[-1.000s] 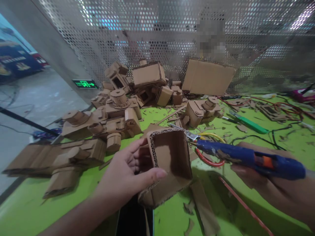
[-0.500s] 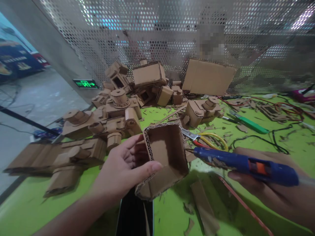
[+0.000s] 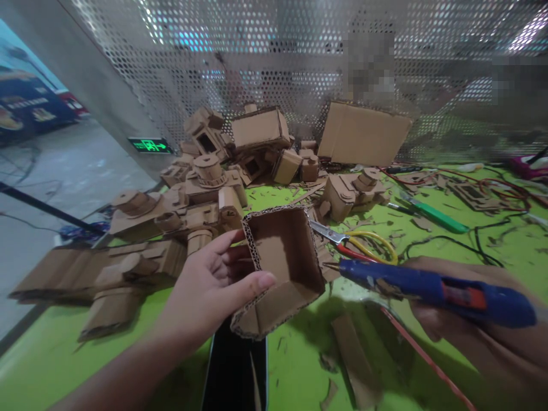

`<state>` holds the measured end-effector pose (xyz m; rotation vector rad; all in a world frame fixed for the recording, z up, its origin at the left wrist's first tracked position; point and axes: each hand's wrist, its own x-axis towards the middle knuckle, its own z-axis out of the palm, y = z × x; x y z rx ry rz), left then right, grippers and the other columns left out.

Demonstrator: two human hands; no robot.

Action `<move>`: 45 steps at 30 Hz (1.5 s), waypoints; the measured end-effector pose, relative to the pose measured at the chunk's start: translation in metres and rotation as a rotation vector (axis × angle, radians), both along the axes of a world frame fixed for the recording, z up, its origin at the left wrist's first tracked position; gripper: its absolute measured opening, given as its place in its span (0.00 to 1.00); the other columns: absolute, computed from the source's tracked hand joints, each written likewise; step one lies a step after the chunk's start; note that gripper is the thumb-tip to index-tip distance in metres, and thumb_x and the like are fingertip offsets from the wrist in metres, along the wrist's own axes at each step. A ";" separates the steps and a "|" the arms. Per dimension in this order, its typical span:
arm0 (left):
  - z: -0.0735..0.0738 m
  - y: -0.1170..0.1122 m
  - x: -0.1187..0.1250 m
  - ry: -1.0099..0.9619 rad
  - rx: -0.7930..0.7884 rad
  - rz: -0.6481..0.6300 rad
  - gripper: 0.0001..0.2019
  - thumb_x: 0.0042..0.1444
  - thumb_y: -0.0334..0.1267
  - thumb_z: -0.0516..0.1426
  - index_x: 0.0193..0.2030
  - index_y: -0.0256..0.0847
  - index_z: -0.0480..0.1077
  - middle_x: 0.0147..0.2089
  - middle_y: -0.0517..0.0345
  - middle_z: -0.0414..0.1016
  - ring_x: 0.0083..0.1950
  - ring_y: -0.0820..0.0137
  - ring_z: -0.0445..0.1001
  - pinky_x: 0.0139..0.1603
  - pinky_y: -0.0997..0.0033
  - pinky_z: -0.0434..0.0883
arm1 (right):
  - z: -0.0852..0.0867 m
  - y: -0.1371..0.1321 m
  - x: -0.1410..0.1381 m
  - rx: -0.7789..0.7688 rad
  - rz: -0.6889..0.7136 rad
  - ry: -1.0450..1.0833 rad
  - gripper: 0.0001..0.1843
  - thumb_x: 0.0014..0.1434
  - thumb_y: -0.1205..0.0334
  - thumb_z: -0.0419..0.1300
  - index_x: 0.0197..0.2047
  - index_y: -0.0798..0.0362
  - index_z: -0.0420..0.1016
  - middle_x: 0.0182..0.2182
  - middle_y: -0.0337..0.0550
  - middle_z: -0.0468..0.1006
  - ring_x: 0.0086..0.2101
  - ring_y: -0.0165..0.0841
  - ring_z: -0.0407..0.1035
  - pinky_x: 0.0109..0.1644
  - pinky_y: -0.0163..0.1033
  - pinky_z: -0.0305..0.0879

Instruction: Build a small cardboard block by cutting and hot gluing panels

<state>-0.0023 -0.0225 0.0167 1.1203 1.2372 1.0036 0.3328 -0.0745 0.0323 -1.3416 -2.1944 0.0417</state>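
A small open cardboard box (image 3: 285,245) is held up in front of me, its hollow side facing me and its corrugated edges showing. My left hand (image 3: 218,285) is closed on its left side, thumb over the near wall and fingers behind. My right hand (image 3: 466,319) grips a blue hot glue gun (image 3: 398,282). The gun's nozzle points left, just beside the box's right wall, with a small gap between them. Behind the box and the gun lie scissors (image 3: 363,242) with red and yellow handles. A dark flat phone-like slab (image 3: 233,371) lies below the box.
Several cardboard camera models (image 3: 209,177) are piled at the back and left. A large cardboard box (image 3: 363,134) leans against the perforated metal screen (image 3: 291,63). A green utility knife (image 3: 436,214), a black cable (image 3: 432,240) and cardboard scraps (image 3: 353,359) lie on the green table (image 3: 295,371).
The glue gun has moved slightly right and away from the box wall. The box has shifted a little up and left in my left hand.
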 end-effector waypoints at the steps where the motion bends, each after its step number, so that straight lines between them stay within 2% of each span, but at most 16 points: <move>1: 0.000 0.000 0.000 -0.002 0.005 0.006 0.40 0.41 0.43 0.81 0.62 0.40 0.76 0.54 0.47 0.90 0.56 0.48 0.88 0.59 0.55 0.85 | -0.001 0.000 0.001 0.037 0.002 -0.004 0.12 0.66 0.52 0.63 0.53 0.32 0.74 0.37 0.33 0.88 0.28 0.44 0.83 0.30 0.44 0.82; 3: -0.001 0.000 0.000 -0.002 0.009 0.013 0.39 0.41 0.42 0.81 0.61 0.41 0.77 0.54 0.48 0.90 0.56 0.48 0.88 0.59 0.55 0.84 | -0.001 0.001 -0.001 0.050 0.070 0.000 0.16 0.68 0.54 0.62 0.57 0.33 0.73 0.41 0.37 0.89 0.32 0.47 0.85 0.31 0.45 0.83; 6: -0.001 0.001 0.000 0.014 0.005 0.012 0.38 0.42 0.43 0.81 0.61 0.42 0.78 0.54 0.48 0.90 0.56 0.48 0.88 0.60 0.53 0.84 | 0.006 0.006 -0.009 -0.070 0.152 0.028 0.04 0.69 0.58 0.61 0.44 0.36 0.72 0.30 0.34 0.85 0.26 0.42 0.81 0.22 0.40 0.75; 8: -0.001 0.001 0.000 0.018 0.012 0.007 0.38 0.42 0.45 0.81 0.61 0.42 0.78 0.53 0.48 0.90 0.56 0.47 0.88 0.61 0.51 0.84 | 0.010 0.009 -0.013 -0.148 0.170 0.058 0.08 0.70 0.58 0.61 0.36 0.38 0.68 0.23 0.32 0.80 0.22 0.40 0.78 0.18 0.40 0.71; 11: -0.001 0.001 -0.001 0.016 0.021 0.001 0.39 0.41 0.47 0.81 0.60 0.41 0.78 0.52 0.47 0.90 0.56 0.46 0.88 0.60 0.50 0.85 | 0.010 0.009 -0.013 -0.159 0.157 0.069 0.12 0.71 0.54 0.59 0.33 0.40 0.68 0.21 0.33 0.78 0.19 0.41 0.75 0.18 0.41 0.71; 17: 0.000 0.000 -0.001 0.014 0.003 0.008 0.38 0.41 0.42 0.81 0.60 0.42 0.77 0.52 0.49 0.90 0.55 0.49 0.88 0.59 0.55 0.85 | 0.001 0.004 -0.008 -0.097 0.111 0.039 0.12 0.72 0.53 0.59 0.34 0.40 0.70 0.22 0.34 0.78 0.18 0.40 0.74 0.18 0.42 0.70; 23: 0.002 0.000 0.000 0.003 0.002 -0.034 0.39 0.41 0.45 0.81 0.61 0.42 0.79 0.52 0.48 0.90 0.55 0.49 0.88 0.58 0.57 0.85 | 0.000 0.005 -0.009 -0.050 0.053 0.061 0.09 0.72 0.49 0.60 0.38 0.38 0.72 0.23 0.33 0.79 0.18 0.41 0.73 0.19 0.42 0.68; 27: 0.002 0.000 0.000 -0.003 -0.022 -0.081 0.39 0.41 0.43 0.81 0.61 0.42 0.79 0.53 0.49 0.90 0.55 0.48 0.89 0.58 0.56 0.85 | -0.002 0.003 -0.006 -0.066 0.078 0.045 0.15 0.74 0.48 0.58 0.34 0.39 0.69 0.24 0.35 0.82 0.21 0.42 0.77 0.18 0.42 0.67; 30: 0.000 -0.001 0.000 -0.005 -0.031 -0.095 0.39 0.39 0.42 0.82 0.61 0.43 0.80 0.52 0.49 0.91 0.54 0.48 0.89 0.59 0.56 0.85 | -0.006 0.001 -0.003 0.023 0.034 -0.015 0.13 0.76 0.45 0.54 0.42 0.39 0.73 0.33 0.38 0.88 0.28 0.45 0.84 0.24 0.43 0.73; 32: 0.000 -0.002 0.000 -0.006 -0.029 -0.083 0.40 0.39 0.42 0.82 0.61 0.43 0.79 0.52 0.48 0.91 0.54 0.48 0.89 0.60 0.55 0.84 | -0.006 0.002 -0.002 0.070 0.022 -0.053 0.13 0.77 0.43 0.53 0.46 0.39 0.72 0.34 0.39 0.89 0.28 0.45 0.84 0.26 0.44 0.76; 36: 0.000 -0.001 0.000 0.000 -0.015 -0.067 0.38 0.40 0.43 0.82 0.60 0.42 0.80 0.51 0.48 0.91 0.54 0.48 0.89 0.59 0.55 0.85 | -0.002 0.005 -0.006 -0.007 0.093 -0.014 0.14 0.77 0.47 0.55 0.37 0.40 0.67 0.24 0.34 0.80 0.22 0.41 0.78 0.21 0.42 0.69; 39: -0.001 0.000 0.000 -0.003 0.008 -0.034 0.38 0.41 0.44 0.81 0.61 0.42 0.79 0.52 0.49 0.91 0.55 0.48 0.88 0.58 0.56 0.85 | 0.001 0.005 -0.008 -0.079 0.100 0.033 0.14 0.75 0.50 0.58 0.35 0.40 0.67 0.20 0.31 0.74 0.17 0.38 0.70 0.20 0.41 0.66; 43: -0.001 0.002 -0.001 -0.006 0.031 0.013 0.37 0.41 0.43 0.81 0.60 0.42 0.78 0.52 0.50 0.91 0.55 0.49 0.88 0.58 0.57 0.85 | 0.001 0.004 -0.008 -0.067 0.099 0.021 0.12 0.74 0.51 0.59 0.36 0.40 0.69 0.24 0.33 0.79 0.19 0.39 0.74 0.20 0.42 0.68; 45: -0.001 0.002 -0.001 -0.020 0.041 0.028 0.37 0.41 0.42 0.81 0.59 0.42 0.78 0.51 0.51 0.91 0.56 0.50 0.88 0.58 0.58 0.85 | 0.003 0.004 -0.008 -0.094 0.117 0.033 0.13 0.74 0.52 0.58 0.35 0.40 0.68 0.23 0.33 0.78 0.18 0.39 0.73 0.20 0.42 0.68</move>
